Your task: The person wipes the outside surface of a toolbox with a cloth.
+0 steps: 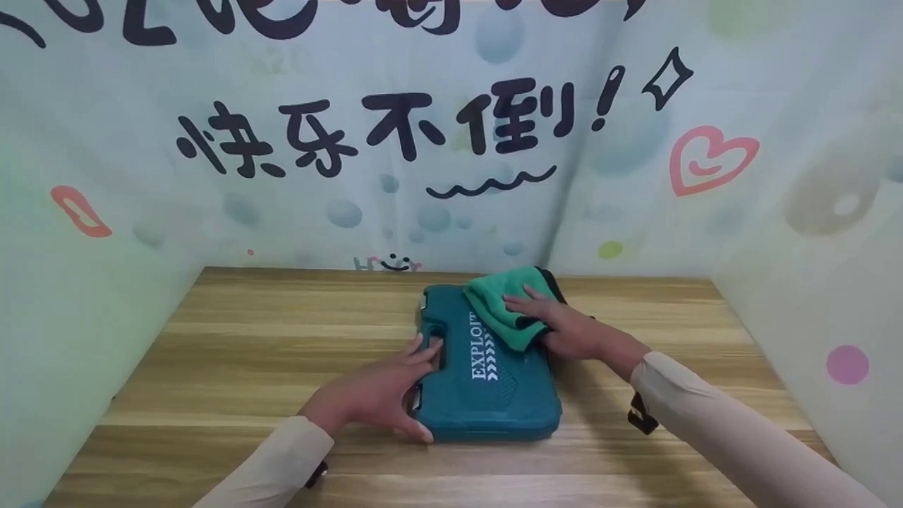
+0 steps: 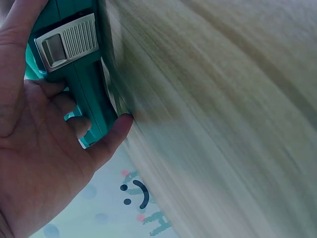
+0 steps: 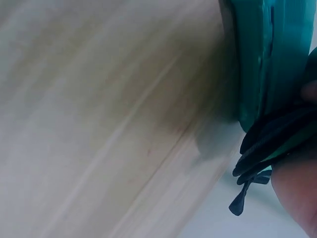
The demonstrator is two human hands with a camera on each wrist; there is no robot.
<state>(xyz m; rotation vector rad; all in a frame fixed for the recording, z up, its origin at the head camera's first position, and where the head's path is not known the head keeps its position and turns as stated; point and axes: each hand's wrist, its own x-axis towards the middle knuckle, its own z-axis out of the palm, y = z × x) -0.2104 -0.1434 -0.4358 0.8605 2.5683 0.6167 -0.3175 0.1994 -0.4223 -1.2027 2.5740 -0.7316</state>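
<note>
Teal case [image 1: 494,374] flat on counter [image 1: 211,367], frame centre. Left hand [image 1: 384,395] grip open, bracing its latch side. Right hand [image 1: 564,328] grip open, fingers flat pressing green cloth [image 1: 504,310] onto lid.

A wood-grain worktop [image 1: 233,367] fills the lower half of the head view, its planks running left to right in pale and darker bands. A printed backdrop [image 1: 338,212] walls it in on three sides, pale blue-green with soft bubble spots. Across the back, at 12 o'clock, run large black characters [image 1: 374,130] with a wavy black line [image 1: 494,183] beneath. At 2 o'clock sits a pink heart [image 1: 709,159], with a black sparkle [image 1: 667,77] above it. At 9 o'clock is a red mark [image 1: 79,210]. A pink dot [image 1: 846,364] shows at 3 o'clock. A small smiley [image 1: 395,264] sits where backdrop meets worktop.
</note>
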